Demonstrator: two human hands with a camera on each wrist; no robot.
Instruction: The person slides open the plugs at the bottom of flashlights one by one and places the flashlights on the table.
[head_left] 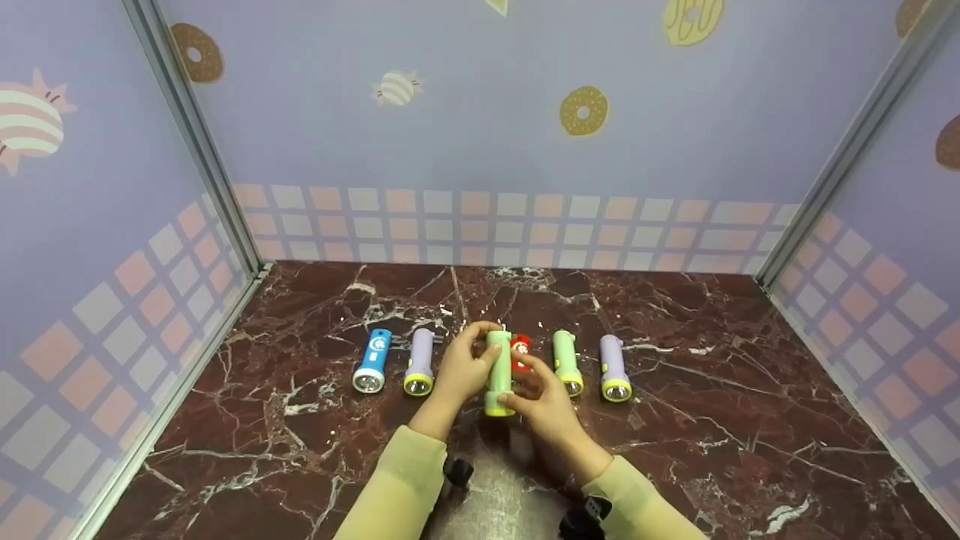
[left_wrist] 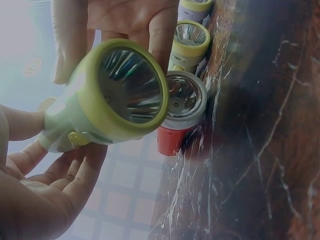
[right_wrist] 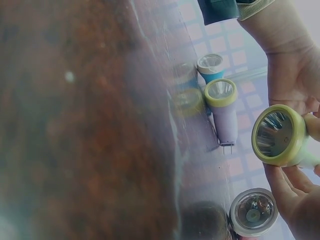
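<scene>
A pale green flashlight (head_left: 499,367) with a yellow rim is raised over the table, its lens end toward the person. My left hand (head_left: 471,367) grips it near the tail from the left, thumb along the body. At the head end, the thumb and fingers of my right hand (head_left: 546,405) pinch it from the right. The left wrist view shows its lens (left_wrist: 132,85) and a yellow switch (left_wrist: 77,139) on its side. Behind it a red flashlight (head_left: 520,349) lies partly hidden by the held one and the right hand.
Left of the hands lie a blue flashlight (head_left: 375,360) and a purple one (head_left: 421,360). On the right lie another green flashlight (head_left: 565,356) and another purple one (head_left: 613,364). All rest in a row on the dark red marbled table (head_left: 697,442), with patterned panels (head_left: 480,135) around it.
</scene>
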